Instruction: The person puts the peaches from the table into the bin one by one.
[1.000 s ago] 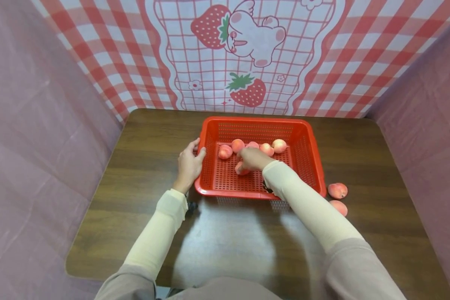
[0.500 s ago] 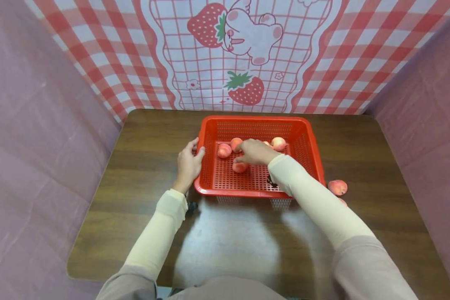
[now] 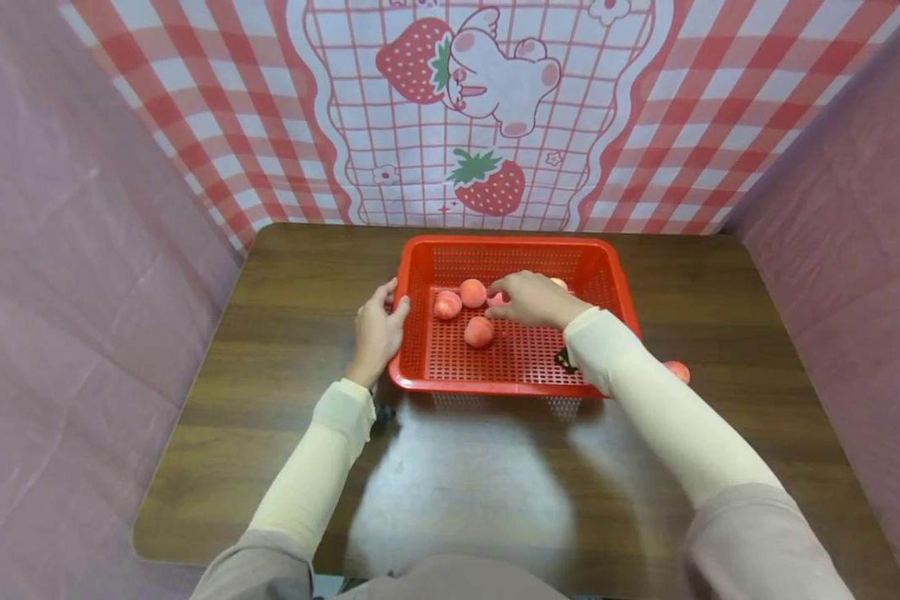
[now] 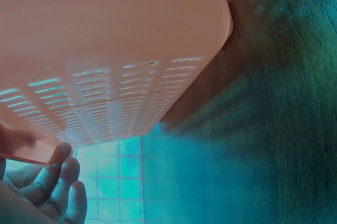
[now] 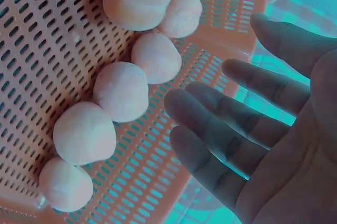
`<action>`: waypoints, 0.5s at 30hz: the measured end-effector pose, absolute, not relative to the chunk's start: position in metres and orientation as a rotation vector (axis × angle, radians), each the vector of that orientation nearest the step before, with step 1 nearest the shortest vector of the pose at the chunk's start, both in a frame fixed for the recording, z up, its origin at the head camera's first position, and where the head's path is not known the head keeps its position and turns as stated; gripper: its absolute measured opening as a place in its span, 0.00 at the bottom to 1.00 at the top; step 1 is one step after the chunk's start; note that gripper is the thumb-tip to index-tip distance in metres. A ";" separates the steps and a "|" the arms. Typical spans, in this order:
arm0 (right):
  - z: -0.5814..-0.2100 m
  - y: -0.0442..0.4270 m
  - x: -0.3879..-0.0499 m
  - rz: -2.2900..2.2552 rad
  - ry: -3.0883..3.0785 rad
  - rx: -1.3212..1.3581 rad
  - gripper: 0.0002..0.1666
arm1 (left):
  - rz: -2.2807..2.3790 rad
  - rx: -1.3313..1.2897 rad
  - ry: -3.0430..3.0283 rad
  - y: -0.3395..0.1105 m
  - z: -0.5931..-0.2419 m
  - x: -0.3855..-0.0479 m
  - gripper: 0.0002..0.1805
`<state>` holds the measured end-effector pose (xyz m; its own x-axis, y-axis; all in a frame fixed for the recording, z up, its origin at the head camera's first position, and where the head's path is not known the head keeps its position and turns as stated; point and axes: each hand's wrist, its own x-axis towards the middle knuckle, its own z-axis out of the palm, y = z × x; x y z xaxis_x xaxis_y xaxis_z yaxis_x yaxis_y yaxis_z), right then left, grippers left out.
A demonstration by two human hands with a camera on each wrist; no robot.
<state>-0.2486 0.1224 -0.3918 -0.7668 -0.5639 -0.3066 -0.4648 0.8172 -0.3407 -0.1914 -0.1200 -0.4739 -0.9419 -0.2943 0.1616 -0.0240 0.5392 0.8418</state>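
A red plastic basket point(image 3: 487, 388) with slotted walls stands on the table. My left hand point(image 3: 377, 332) grips its left rim, thumb over the edge; in the left wrist view the fingers point(image 4: 67, 179) curl at the rim. Above the basket's inside hovers my right hand point(image 3: 534, 300), fingers spread and holding nothing. Several peaches lie in the basket: one peach point(image 3: 479, 332) sits forward of a row that includes a peach point(image 3: 447, 305) at the left end. The right hand partly hides this row in the head view, while the right wrist view shows the peaches point(image 5: 121, 92) beside the fingers.
Outside the basket, a peach point(image 3: 677, 371) lies on the wooden table point(image 3: 255, 400) to the right, partly hidden by the right sleeve. A red-checked cloth point(image 3: 270, 133) hangs behind the table, and pinkish curtains point(image 3: 67, 292) flank both sides.
My right hand has let go of the front peach, lifted off it and moved right. That peach stays on the basket floor. The left hand keeps its grip on the rim.
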 end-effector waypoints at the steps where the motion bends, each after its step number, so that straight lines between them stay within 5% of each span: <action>1: -0.390 0.124 -0.248 -0.344 2.606 -0.759 0.30 | -1.358 0.267 -2.497 -0.120 -0.474 -0.191 0.23; 15: -0.405 0.137 -0.240 -0.401 2.590 -0.819 0.25 | -1.377 0.267 -2.483 -0.119 -0.473 -0.191 0.23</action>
